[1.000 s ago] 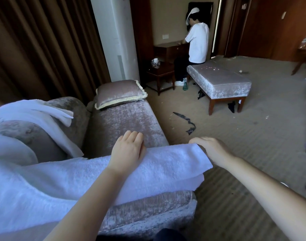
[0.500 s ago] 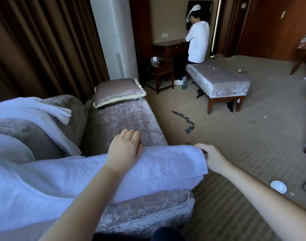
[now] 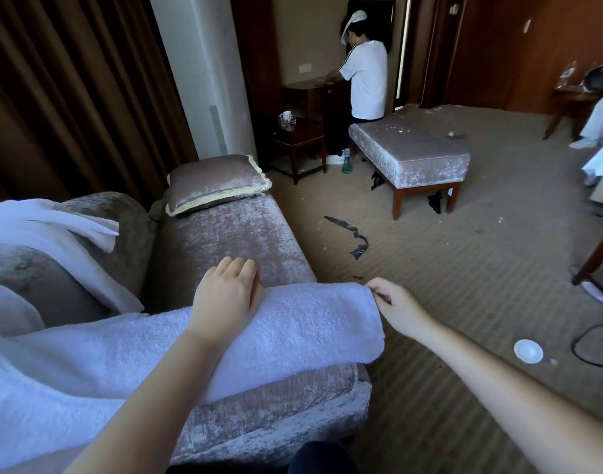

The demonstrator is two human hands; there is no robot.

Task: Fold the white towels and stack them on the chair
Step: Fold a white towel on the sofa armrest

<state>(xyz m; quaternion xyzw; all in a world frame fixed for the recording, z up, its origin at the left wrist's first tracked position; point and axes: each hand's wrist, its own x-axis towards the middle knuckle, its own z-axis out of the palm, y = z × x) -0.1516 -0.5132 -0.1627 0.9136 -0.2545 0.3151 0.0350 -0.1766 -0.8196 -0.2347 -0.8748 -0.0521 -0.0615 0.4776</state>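
My left hand [image 3: 226, 292] lies flat on the towel [image 3: 293, 330]. Its fingers are straight and close together, and the tips reach past the towel's far edge onto the chair [image 3: 231, 234] seat. My right hand [image 3: 394, 304] is at the towel's far right corner. Its fingers are curled, and the thumb and first finger pinch that corner. My two hands are apart, with a stretch of towel between them.

The towel is white and fluffy. It is folded into a long band and lies across the chair, along the near edge of the seat. Its right end sticks out a little past the chair's right edge, over the floor [image 3: 447, 285]. Its left end runs under my left arm and spreads wide at the chair's near left corner.

A second towel [image 3: 54, 230] hangs over the chair's arm on the left side, with one corner drooping down. A pillow [image 3: 214, 183] with a pale fringe sits at the far end of the seat.

On the floor, right of the chair, lies a thin black strip [image 3: 351, 234]. Nearer to me are a small round white thing [image 3: 528, 350] and a black cable [image 3: 587, 343]. Farther off stands a bench [image 3: 409, 148] with wooden legs. A person [image 3: 365, 80] in a white shirt stands behind it at a dark desk [image 3: 310, 94], turned away from me. A small table [image 3: 300, 138] with a cup [image 3: 286, 116] on it is beside the desk. A brown curtain [image 3: 71, 97] hangs behind the chair.
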